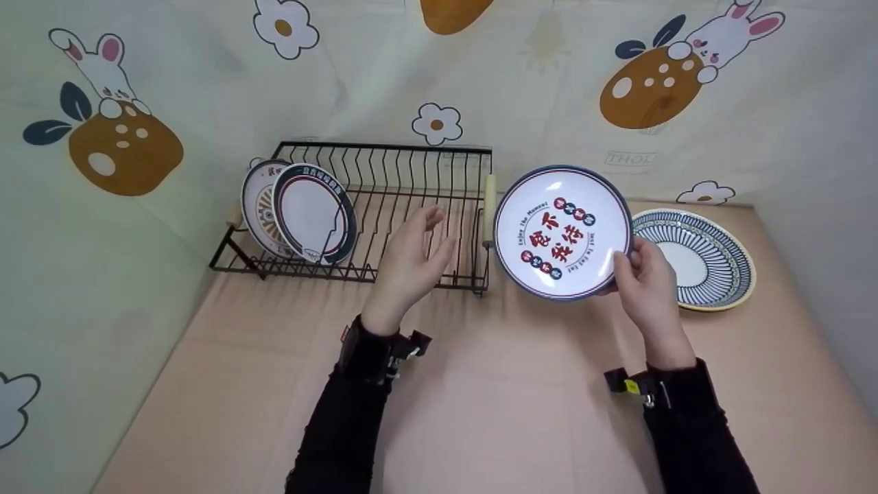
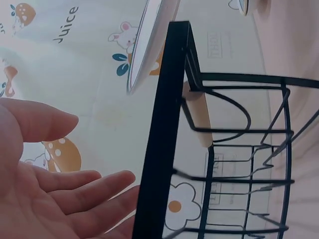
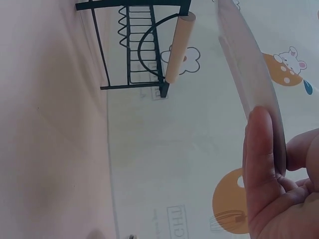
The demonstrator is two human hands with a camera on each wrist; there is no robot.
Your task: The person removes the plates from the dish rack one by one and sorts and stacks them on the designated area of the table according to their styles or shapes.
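Note:
My right hand (image 1: 648, 285) pinches the lower right rim of a white plate (image 1: 597, 199) with a blue edge and red lettering. Its thumb lies on the plate's face, and in the right wrist view the fingers support the underside. The plate is tilted up, just right of the black wire dish rack (image 1: 384, 271). Over the rack's front rail, my left hand (image 1: 409, 264) is held with fingers extended and nothing in its grasp. Two plates lean upright at the rack's left end: a dark-rimmed plate (image 1: 309, 213) before a patterned plate (image 1: 254, 206).
An oval dish (image 1: 734, 274) with blue stripes and a yellow edge lies on the table (image 1: 494, 412) at the right, partly behind my right hand. A pale wooden handle (image 1: 490, 209) sits on the rack's right side. A printed cloth (image 1: 535, 89) hangs behind.

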